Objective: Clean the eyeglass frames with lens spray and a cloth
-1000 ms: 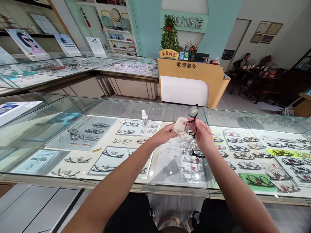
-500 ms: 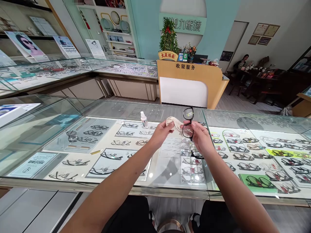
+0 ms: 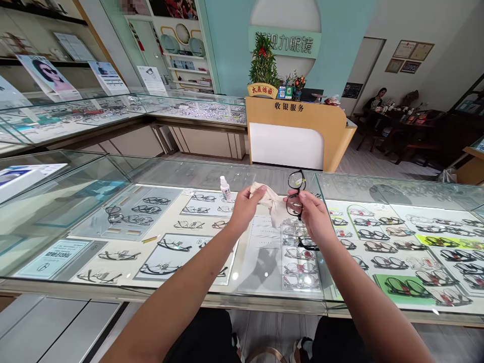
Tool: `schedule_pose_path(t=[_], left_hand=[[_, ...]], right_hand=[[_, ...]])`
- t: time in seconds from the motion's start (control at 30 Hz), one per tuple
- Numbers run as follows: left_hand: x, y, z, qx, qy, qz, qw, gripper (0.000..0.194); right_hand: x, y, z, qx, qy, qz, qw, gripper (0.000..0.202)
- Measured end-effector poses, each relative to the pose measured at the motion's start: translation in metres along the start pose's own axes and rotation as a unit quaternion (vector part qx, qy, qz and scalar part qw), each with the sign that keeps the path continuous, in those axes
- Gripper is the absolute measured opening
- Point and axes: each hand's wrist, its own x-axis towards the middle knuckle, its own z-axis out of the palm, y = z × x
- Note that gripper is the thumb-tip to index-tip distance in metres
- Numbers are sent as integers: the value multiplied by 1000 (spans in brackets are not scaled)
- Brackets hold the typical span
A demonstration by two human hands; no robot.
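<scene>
Above the glass display counter, my left hand (image 3: 246, 206) pinches a cream cleaning cloth (image 3: 273, 204). The cloth hangs loosely between my hands, its far end close to the lower lens of a pair of eyeglasses. My right hand (image 3: 313, 214) is closed on these black-framed eyeglasses (image 3: 297, 177), which it holds on end, one lens above the other. Whether the cloth also sits between the right fingers cannot be made out. A small white spray bottle (image 3: 225, 189) stands upright on the glass, just beyond my left hand.
The glass display counter (image 3: 280, 298) spans the view in front of me, with rows of spectacle frames (image 3: 408, 286) inside. Behind it stands a wooden cashier desk (image 3: 297, 112) with plants on top. Another display case (image 3: 196, 108) runs along the back left. A person (image 3: 378, 98) sits far right.
My left hand has moved slightly left, away from the eyeglasses, and the cloth has spread and droops lower. My right hand still holds the eyeglasses in nearly the same place.
</scene>
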Motion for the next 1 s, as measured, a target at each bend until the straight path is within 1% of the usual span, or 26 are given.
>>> schedule_pose_path(t=[0.07,0.13,0.23,0.3,0.33,0.37,0.47,0.6,0.67,0.73,0.87,1.0], left_hand=[[-2,3,0,28,7,16,999,34],[-5,5,2,48,6,30,998,35],[-9,7,6,54,-34,38,997,38],[-10,6,8,56,-67,38,995,39],[-11,6,8,60,-74,37,995,39],[-10,6,7,65,-71,38,995,40],[-9,6,5,77,-33,29,996,42],[-7,7,3,93,-4,18,995,45],[-6,6,3,83,-2,15,996,46],[-5,5,3,59,2,2,998,47],[-2,6,1,-21,33,-28,999,47],[1,8,0,-92,23,-39,995,50]], right_hand=[[-2,-2,1,7,-2,-16,1000,32],[-5,-2,4,26,-23,-12,999,33],[-7,1,8,41,-49,14,998,35],[-6,4,8,42,-45,19,998,33],[-5,4,7,43,-36,15,998,31],[-4,5,7,44,-27,10,999,29],[-4,3,6,59,-13,-2,998,27],[-10,1,12,73,-78,56,993,35],[-11,3,15,75,-90,70,991,36],[-10,6,16,81,-70,63,992,35],[-4,8,12,100,-6,58,993,34],[-1,7,10,100,25,67,992,34]])
